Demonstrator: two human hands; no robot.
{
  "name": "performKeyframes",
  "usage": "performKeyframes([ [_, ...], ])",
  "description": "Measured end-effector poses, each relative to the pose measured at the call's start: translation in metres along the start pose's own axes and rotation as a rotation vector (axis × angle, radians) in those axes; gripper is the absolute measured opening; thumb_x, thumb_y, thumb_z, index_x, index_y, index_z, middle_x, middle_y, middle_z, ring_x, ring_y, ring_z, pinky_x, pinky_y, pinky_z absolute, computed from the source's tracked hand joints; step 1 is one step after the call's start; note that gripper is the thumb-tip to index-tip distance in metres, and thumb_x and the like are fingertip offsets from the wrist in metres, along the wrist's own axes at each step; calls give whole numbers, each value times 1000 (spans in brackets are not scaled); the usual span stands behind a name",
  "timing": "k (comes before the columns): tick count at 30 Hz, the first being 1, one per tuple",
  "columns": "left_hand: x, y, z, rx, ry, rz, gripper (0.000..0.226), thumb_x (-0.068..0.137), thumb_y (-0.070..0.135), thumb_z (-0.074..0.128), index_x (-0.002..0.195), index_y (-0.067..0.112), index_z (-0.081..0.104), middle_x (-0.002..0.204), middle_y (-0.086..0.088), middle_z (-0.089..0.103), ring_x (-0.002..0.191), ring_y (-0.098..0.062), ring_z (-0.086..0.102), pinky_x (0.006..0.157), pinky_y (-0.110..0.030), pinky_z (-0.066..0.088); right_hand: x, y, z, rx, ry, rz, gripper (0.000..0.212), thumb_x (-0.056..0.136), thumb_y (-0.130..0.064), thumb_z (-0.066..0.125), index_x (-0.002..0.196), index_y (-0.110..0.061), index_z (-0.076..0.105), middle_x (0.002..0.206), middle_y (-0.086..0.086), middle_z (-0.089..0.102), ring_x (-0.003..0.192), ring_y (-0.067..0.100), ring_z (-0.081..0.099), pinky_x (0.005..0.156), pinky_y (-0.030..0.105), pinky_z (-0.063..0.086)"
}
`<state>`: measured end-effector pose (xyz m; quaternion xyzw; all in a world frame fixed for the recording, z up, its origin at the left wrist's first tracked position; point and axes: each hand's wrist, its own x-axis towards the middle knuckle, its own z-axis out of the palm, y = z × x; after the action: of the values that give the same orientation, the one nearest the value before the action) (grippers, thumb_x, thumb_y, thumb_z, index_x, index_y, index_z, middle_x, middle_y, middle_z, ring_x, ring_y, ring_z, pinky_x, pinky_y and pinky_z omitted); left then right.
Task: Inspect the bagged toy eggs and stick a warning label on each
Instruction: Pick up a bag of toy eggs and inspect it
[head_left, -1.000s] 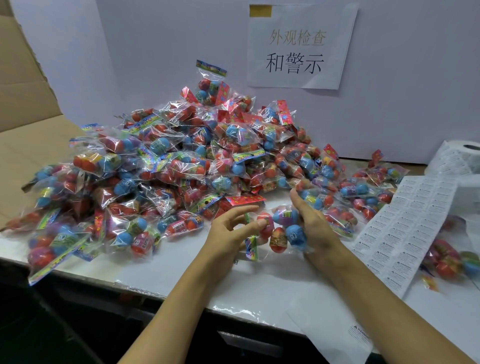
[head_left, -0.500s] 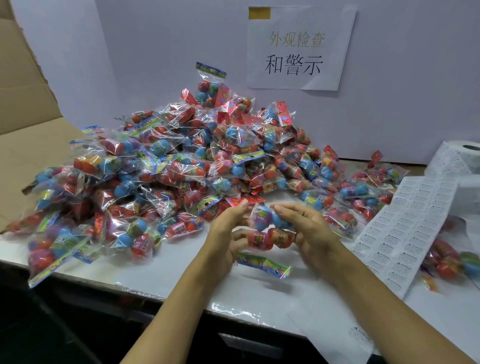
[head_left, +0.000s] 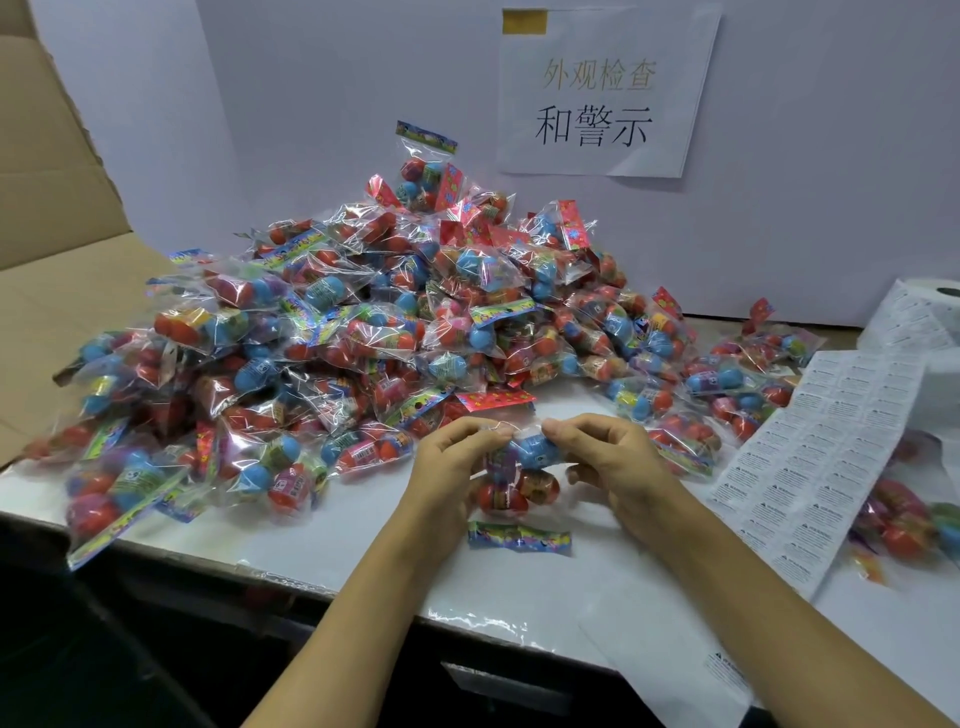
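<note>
Both hands are holding 1 clear bag of toy eggs (head_left: 519, 475) just above the white table (head_left: 337, 540), in front of the big pile of bagged eggs (head_left: 363, 332). The bag's long axis is running from its far end, between the fingertips, down toward the person, where its printed header card (head_left: 518, 537) is hanging at the near end, lying roughly level and crosswise, pointing left to right. Inside the bag a blue egg (head_left: 537, 450) is sitting at the top, lying sideways between the 2 hands, and 2 red eggs (head_left: 511, 493) are sitting below it, side by side; any further egg in the bag I cannot tell.

The left hand (head_left: 457, 467) is coming in from the lower left, fingers curled, thumb and fingertips pinching the bag's upper left edge. The right hand (head_left: 618, 462) is coming in from the lower right, fingers bent, thumb and forefinger pinching the film beside the blue egg. Both forearms are reaching over the table's near edge.

To the right, a strip of warning labels (head_left: 826, 452) is lying flat on the table, running back to a label roll (head_left: 919, 317) at the far right. More bagged eggs (head_left: 914, 525) are lying under and beside the strip. A paper sign (head_left: 608, 93) with Chinese writing is hanging on the wall behind the pile, and a cardboard box flap (head_left: 47, 171) is standing at the left.
</note>
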<state>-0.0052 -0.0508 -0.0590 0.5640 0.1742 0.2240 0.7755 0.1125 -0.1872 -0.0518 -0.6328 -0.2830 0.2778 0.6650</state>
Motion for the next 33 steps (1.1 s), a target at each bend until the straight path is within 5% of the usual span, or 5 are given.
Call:
performKeyframes([
  [8, 2, -2, 1, -25, -8, -10, 20, 90, 22, 72, 70, 19, 75, 74, -1, 66, 70, -14, 67, 67, -36, 60, 2, 2, -2, -45, 74, -69, 26, 69, -42, 78, 63, -17, 76, 70, 5, 67, 68, 19, 48, 61, 26, 42],
  [16, 4, -2, 1, -112, 73, -3, 22, 91, 12, 70, 74, 16, 82, 73, 1, 70, 65, -6, 67, 57, -22, 55, 1, 2, 1, -22, 78, -78, 19, 88, -22, 74, 71, -14, 75, 73, 3, 70, 68, 9, 57, 56, 21, 43],
  [25, 3, -3, -3, -71, 63, 80, 11, 81, 25, 76, 75, 17, 79, 81, -8, 74, 76, -20, 73, 66, -30, 59, 3, 2, -5, 36, 168, -74, 18, 84, -28, 75, 78, -11, 77, 78, 8, 72, 79, 22, 59, 67, 36, 45],
  [33, 7, -13, -2, 70, 192, 183, 21, 100, 16, 64, 88, 0, 71, 80, -10, 68, 75, -27, 74, 65, -33, 61, 6, 4, -2, -6, 162, -107, 20, 86, -25, 76, 69, -15, 78, 72, 3, 73, 63, 5, 60, 52, 19, 46],
])
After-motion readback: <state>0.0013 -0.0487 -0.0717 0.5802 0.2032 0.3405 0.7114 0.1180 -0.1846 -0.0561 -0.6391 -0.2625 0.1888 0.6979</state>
